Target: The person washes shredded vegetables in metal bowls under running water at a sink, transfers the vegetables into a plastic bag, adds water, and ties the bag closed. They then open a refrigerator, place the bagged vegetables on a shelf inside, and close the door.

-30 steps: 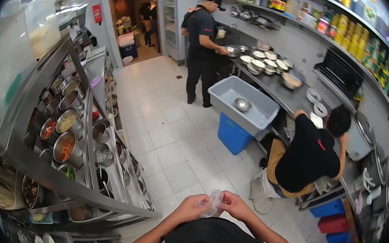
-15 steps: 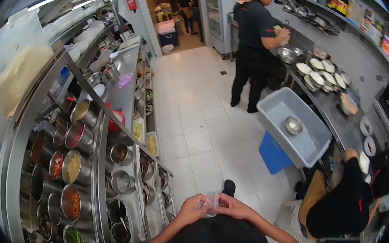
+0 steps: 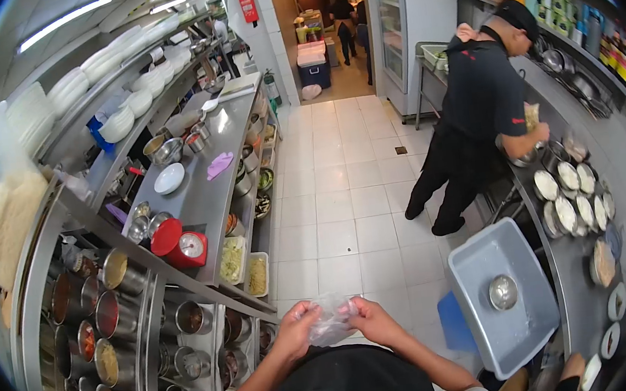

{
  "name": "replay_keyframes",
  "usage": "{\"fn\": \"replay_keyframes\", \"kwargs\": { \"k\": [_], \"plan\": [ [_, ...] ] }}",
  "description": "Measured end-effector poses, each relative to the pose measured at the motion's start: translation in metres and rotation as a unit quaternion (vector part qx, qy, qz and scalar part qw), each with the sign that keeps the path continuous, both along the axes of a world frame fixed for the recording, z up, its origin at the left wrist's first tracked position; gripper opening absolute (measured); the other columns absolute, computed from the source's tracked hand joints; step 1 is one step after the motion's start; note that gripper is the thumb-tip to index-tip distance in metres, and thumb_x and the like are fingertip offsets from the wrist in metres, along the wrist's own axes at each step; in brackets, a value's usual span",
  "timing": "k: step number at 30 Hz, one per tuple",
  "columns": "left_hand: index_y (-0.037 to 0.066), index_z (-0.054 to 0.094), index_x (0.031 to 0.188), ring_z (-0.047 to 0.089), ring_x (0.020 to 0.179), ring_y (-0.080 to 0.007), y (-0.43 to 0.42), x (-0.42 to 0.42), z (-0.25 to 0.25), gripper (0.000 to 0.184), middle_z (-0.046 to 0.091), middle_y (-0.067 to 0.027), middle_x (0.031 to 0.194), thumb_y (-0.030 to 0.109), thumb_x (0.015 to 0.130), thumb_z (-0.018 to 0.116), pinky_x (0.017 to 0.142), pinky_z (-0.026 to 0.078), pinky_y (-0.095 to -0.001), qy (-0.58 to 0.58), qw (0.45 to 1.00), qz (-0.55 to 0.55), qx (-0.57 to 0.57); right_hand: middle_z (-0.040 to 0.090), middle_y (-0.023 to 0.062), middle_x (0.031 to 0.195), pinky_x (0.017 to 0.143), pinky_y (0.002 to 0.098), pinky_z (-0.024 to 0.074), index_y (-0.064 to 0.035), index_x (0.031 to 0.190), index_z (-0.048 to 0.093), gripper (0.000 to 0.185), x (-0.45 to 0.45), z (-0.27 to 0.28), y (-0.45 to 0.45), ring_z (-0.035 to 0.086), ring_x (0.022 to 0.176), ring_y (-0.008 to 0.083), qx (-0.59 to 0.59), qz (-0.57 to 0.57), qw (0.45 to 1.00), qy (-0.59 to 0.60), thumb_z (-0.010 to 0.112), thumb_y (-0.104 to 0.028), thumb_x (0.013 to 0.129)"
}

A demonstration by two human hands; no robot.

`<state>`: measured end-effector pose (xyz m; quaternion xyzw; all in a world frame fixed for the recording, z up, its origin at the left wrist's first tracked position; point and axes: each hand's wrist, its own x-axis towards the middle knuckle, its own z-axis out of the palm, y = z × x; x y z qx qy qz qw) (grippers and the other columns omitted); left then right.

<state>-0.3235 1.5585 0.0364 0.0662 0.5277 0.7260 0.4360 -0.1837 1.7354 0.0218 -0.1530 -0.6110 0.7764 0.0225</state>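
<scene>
Thin, crinkled clear plastic is stretched between my two hands, in front of my black apron. Whether it is a bag or a disposable glove, I cannot tell. My left hand pinches its left side between thumb and fingers. On the other side, my right hand is closed on the plastic's right edge. Both hands are level, a short way apart, above the tiled floor.
At left stands a metal rack of ingredient pots, with a steel counter and a red scale beyond. On the right, a grey tub holds a metal bowl. A co-worker stands at the right counter; another person's arm shows lower right.
My hands have moved apart, and the plastic is spread wider between them. The view has tilted up and turned left. The standing co-worker's hands have lowered toward a bowl.
</scene>
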Motion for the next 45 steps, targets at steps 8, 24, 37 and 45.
{"fn": "replay_keyframes", "kwargs": {
  "k": [8,24,37,45],
  "plan": [
    [0.004,0.063,0.113,0.064,0.094,-0.0141,0.111,-0.125,-0.010,0.014,0.066,-0.0048,0.103,0.013,0.103,0.067,0.087,0.055,-0.0329,-0.064,0.997,0.000,0.043,0.069,0.0059,0.108,0.092,0.0370,0.0600,-0.0013,0.115,0.065,0.017,-0.132,-0.014,0.092,0.069,0.100,0.0171,-0.194,-0.062,0.979,-0.002,0.065,-0.006,0.099],
    [0.005,0.062,0.115,0.068,0.106,-0.0259,0.344,-0.418,-0.009,0.013,0.068,-0.0098,0.111,0.014,0.106,0.059,0.095,0.056,-0.0459,-0.226,0.959,-0.138,0.102,0.066,0.0058,0.110,0.095,0.0406,0.0559,-0.0021,0.120,0.062,0.028,-0.380,-0.031,0.292,0.065,0.098,0.0182,-0.217,-0.141,0.961,-0.099,0.059,0.000,0.092],
    [0.001,0.064,0.120,0.069,0.103,-0.0207,0.579,-0.558,-0.046,0.029,0.071,-0.0072,0.110,0.012,0.095,0.073,0.096,0.055,-0.0388,0.075,0.950,-0.268,-0.139,0.068,0.0139,0.105,0.096,0.0481,0.0560,0.0028,0.113,0.062,0.029,-0.504,-0.088,0.577,0.068,0.101,0.0317,-0.596,-0.145,0.788,0.057,0.054,-0.005,0.086],
    [0.002,0.062,0.125,0.072,0.096,-0.0215,0.754,-0.635,-0.037,0.023,0.072,-0.0089,0.104,0.010,0.103,0.062,0.090,0.058,-0.0372,-0.074,0.947,-0.293,-0.106,0.070,0.0165,0.126,0.100,0.0487,0.0537,0.0006,0.125,0.064,0.037,-0.538,-0.060,0.733,0.068,0.113,0.0308,-0.553,-0.154,0.817,0.057,0.061,-0.023,0.096]
  ]
}}
